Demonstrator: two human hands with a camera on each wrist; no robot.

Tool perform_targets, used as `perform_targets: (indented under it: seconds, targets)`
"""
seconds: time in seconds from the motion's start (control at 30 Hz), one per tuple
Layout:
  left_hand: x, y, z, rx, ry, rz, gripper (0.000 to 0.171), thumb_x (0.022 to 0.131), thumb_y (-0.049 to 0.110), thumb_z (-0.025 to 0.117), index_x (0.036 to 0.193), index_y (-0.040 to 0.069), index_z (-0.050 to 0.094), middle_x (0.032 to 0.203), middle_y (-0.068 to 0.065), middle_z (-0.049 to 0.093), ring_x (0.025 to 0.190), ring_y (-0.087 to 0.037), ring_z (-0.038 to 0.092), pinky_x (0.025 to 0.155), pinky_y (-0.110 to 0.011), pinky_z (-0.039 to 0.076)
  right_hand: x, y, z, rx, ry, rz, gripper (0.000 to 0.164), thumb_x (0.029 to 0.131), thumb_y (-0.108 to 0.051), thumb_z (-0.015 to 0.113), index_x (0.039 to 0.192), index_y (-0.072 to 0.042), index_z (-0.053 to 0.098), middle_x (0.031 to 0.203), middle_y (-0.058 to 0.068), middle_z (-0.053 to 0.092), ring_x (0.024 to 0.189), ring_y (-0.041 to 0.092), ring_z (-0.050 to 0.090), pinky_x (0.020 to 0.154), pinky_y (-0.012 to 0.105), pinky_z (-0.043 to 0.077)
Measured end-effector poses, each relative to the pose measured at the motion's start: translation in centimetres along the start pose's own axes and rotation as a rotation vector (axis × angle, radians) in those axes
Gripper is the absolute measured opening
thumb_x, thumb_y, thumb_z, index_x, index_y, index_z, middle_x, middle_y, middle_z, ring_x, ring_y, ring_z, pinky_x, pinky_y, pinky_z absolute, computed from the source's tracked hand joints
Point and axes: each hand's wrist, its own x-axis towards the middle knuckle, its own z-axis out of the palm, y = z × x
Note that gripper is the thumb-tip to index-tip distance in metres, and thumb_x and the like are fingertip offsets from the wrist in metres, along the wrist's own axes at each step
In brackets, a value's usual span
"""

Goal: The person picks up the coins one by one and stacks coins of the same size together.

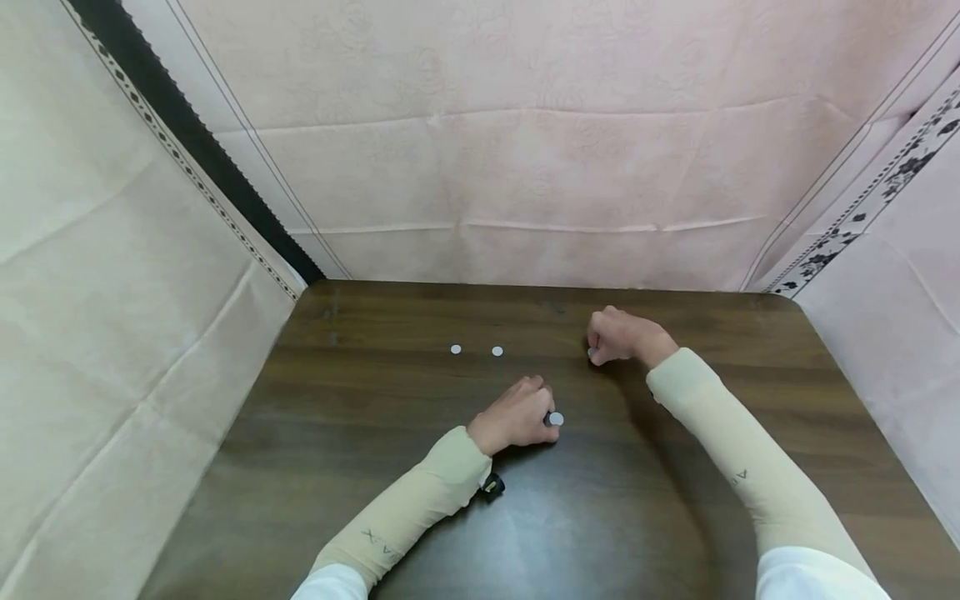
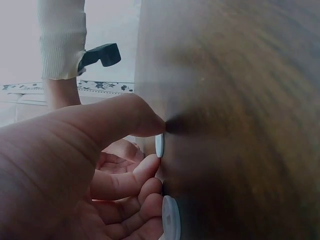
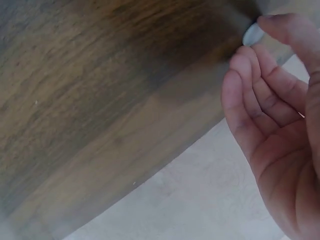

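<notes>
In the head view my left hand [image 1: 517, 414] is over the middle of the brown table, pinching a small white disc [image 1: 556, 419] by its edges, close on the tabletop. The left wrist view shows this disc [image 2: 159, 145] between thumb and forefinger, with a second white disc [image 2: 171, 217] on the wood beside the curled fingers. Farther back and to the right, my right hand [image 1: 622, 336] pinches another white disc [image 1: 592, 352], mostly covered by its fingers. Thumb and forefinger meet that disc [image 3: 253, 34] at the table surface in the right wrist view.
Two more white discs, a left one [image 1: 456, 350] and a right one [image 1: 497, 352], lie flat in a row toward the table's back. The dark wooden table [image 1: 300, 492] ends at pale cloth hangings [image 1: 540, 192] behind and on both sides.
</notes>
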Motion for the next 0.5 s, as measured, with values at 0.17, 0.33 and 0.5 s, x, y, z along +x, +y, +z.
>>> perform_targets:
  seconds: [0.17, 0.33, 0.5]
  targets:
    - [0.1, 0.0, 0.0, -0.001, -0.018, -0.006, 0.013, 0.091, 0.026, 0.078, 0.086, 0.014, 0.077, 0.096, 0.002, 0.067, 0.090, -0.018, 0.056, 0.081, -0.025, 0.046, 0.6, -0.4, 0.2, -0.069, -0.026, 0.023, 0.035, 0.086, -0.018, 0.077, 0.062, -0.018, 0.052, 0.059, -0.008, 0.038, 0.054, 0.009, 0.031, 0.053, 0.026, 0.030]
    - [0.1, 0.0, 0.0, -0.012, -0.018, -0.002, 0.013, 0.091, 0.026, 0.078, 0.085, 0.014, 0.077, 0.094, 0.003, 0.066, 0.088, -0.017, 0.055, 0.079, -0.024, 0.044, 1.1, -0.9, 0.3, -0.091, -0.036, 0.002, 0.049, 0.086, -0.016, 0.076, 0.057, -0.022, 0.037, 0.055, -0.009, 0.023, 0.053, 0.009, 0.017, 0.051, 0.026, 0.021]
    - [0.1, 0.0, -0.1, -0.005, -0.019, -0.010, 0.014, 0.091, 0.027, 0.078, 0.084, 0.016, 0.077, 0.093, 0.003, 0.064, 0.088, -0.017, 0.054, 0.079, -0.024, 0.044, 0.7, -1.7, -0.1, -0.083, -0.022, -0.023, 0.042, 0.084, -0.014, 0.077, 0.060, -0.020, 0.042, 0.057, -0.009, 0.028, 0.054, 0.009, 0.023, 0.053, 0.026, 0.025]
